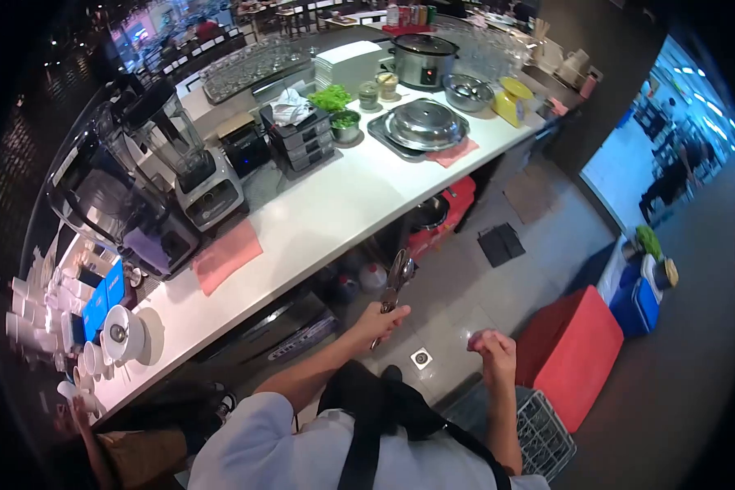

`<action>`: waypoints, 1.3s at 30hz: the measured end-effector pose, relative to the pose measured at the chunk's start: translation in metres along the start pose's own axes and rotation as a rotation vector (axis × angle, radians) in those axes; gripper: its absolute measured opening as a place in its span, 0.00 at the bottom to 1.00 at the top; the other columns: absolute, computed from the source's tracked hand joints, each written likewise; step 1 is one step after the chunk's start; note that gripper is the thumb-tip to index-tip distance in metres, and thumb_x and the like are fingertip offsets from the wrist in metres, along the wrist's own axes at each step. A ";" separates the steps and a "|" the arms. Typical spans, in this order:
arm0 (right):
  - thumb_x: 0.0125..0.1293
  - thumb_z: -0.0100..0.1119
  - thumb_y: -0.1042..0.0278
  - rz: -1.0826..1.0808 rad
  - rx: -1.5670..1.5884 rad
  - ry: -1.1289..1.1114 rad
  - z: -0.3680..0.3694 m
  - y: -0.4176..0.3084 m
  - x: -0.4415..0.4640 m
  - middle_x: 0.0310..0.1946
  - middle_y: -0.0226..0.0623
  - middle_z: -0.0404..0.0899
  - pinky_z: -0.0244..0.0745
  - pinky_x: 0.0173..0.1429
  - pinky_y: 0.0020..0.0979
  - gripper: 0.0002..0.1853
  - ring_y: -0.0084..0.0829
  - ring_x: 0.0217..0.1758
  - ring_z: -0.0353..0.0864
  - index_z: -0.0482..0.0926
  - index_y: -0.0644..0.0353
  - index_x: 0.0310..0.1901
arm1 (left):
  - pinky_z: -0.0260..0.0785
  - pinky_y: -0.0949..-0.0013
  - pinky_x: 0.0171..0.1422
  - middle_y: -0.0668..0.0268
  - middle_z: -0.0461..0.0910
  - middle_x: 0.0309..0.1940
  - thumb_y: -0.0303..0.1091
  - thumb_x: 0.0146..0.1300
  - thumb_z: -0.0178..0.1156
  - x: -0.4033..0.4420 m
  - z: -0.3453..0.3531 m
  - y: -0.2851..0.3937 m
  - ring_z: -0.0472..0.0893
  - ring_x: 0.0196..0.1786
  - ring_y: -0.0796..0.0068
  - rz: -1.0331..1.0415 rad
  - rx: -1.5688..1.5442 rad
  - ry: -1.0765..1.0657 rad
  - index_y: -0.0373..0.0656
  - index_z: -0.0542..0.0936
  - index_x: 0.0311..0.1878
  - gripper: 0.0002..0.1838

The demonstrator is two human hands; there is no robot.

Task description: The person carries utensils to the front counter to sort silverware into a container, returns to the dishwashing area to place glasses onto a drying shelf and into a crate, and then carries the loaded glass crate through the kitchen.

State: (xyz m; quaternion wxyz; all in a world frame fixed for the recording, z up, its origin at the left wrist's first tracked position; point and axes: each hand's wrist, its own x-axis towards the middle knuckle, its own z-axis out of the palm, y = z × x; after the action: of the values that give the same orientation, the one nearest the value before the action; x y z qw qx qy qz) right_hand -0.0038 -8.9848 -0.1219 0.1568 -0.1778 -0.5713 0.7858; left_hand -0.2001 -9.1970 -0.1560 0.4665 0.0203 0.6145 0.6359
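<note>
My left hand (379, 322) is wrapped round the handles of some metal utensils (398, 273), which look like spoons or tongs and point up and away over the floor. To the right, my right hand (495, 349) is raised above the floor with its fingers curled; whether it holds anything is too small to make out. Both hands are in front of the white counter (327, 212), not touching it.
Blenders (208, 188), a pink cloth (227, 255), black drawers (298, 135), a domed steel lid (422, 124) and a slow cooker (424, 61) stand along the counter. A red box (567, 351) and a grey rack (543, 437) are at the right. Another person's hand (75, 412) shows lower left.
</note>
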 end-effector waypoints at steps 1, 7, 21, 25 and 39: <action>0.69 0.55 0.66 -0.005 0.064 -0.009 -0.003 0.000 0.012 0.31 0.36 0.80 0.75 0.47 0.30 0.12 0.29 0.38 0.80 0.80 0.65 0.32 | 0.53 0.76 0.17 0.75 0.65 0.15 0.50 0.62 0.66 0.008 -0.003 0.007 0.63 0.14 0.85 0.024 -0.010 0.033 0.44 0.72 0.23 0.22; 0.70 0.57 0.63 0.301 -0.224 -0.319 0.070 0.010 0.081 0.34 0.34 0.82 0.74 0.46 0.26 0.11 0.23 0.38 0.79 0.81 0.64 0.38 | 0.54 0.75 0.16 0.75 0.64 0.12 0.43 0.62 0.66 0.063 -0.051 0.073 0.62 0.12 0.84 0.248 -0.438 0.315 0.44 0.72 0.24 0.18; 0.70 0.57 0.61 0.311 -0.561 -0.948 0.228 -0.030 0.383 0.43 0.39 0.82 0.77 0.49 0.28 0.36 0.25 0.44 0.81 0.52 0.58 0.74 | 0.56 0.73 0.20 0.77 0.55 0.14 0.43 0.70 0.56 0.212 -0.213 0.121 0.55 0.15 0.85 0.488 -0.978 0.602 0.39 0.75 0.36 0.15; 0.68 0.53 0.62 0.205 -0.611 -0.997 0.313 -0.105 0.509 0.41 0.42 0.81 0.84 0.37 0.37 0.40 0.30 0.37 0.84 0.40 0.56 0.75 | 0.56 0.73 0.21 0.76 0.58 0.15 0.40 0.71 0.54 0.204 -0.202 0.132 0.56 0.15 0.84 0.529 -0.819 0.598 0.38 0.74 0.35 0.14; 0.66 0.57 0.50 -0.752 -1.474 -1.105 0.516 -0.259 0.612 0.28 0.37 0.83 0.77 0.26 0.30 0.22 0.26 0.26 0.81 0.77 0.56 0.55 | 0.63 0.72 0.20 0.74 0.62 0.14 0.40 0.73 0.52 0.214 -0.189 0.126 0.63 0.14 0.82 0.558 -0.625 0.739 0.36 0.74 0.33 0.17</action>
State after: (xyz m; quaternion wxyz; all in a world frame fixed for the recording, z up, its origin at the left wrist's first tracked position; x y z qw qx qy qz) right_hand -0.7726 -9.0672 0.2104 -0.0420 0.3528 -0.9287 0.1063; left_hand -0.5058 -9.1848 -0.2188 0.0180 -0.1812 0.4907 0.8521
